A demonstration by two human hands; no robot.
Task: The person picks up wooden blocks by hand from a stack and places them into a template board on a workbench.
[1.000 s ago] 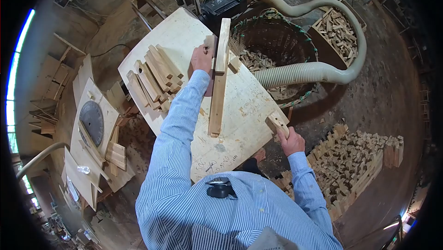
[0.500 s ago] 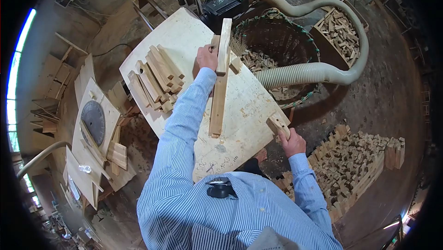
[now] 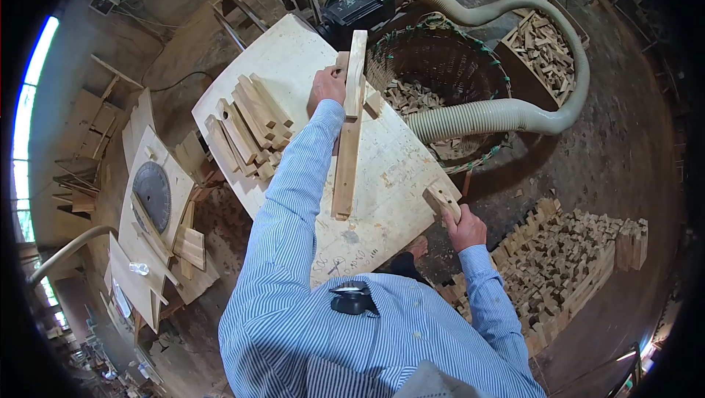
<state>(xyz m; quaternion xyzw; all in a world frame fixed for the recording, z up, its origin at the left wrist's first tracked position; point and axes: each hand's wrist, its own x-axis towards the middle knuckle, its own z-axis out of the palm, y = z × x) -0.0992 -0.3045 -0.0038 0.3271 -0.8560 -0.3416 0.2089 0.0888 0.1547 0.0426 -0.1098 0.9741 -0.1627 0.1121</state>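
Two hands, both grasping wood. Left hand (image 3: 328, 86): fingers curled round a block (image 3: 343, 60), mostly hidden, beside the board (image 3: 356, 67) just right of that grip. Right hand (image 3: 465, 229), nearer the table (image 3: 400, 233) corner: clasps a stick (image 3: 442, 198), long axis running forward-left from the grip.

The sticks (image 3: 255, 110) are tan, the shirt (image 3: 283, 214) blue-and-white striped.

The person's left arm (image 3: 288, 194) stretches far forward, its left hand (image 3: 328, 87) back-up with fingers curled and partly hidden. The right arm (image 3: 490, 295) lies nearer the torso (image 3: 396, 324), its right hand (image 3: 467, 229) closed in a grip.
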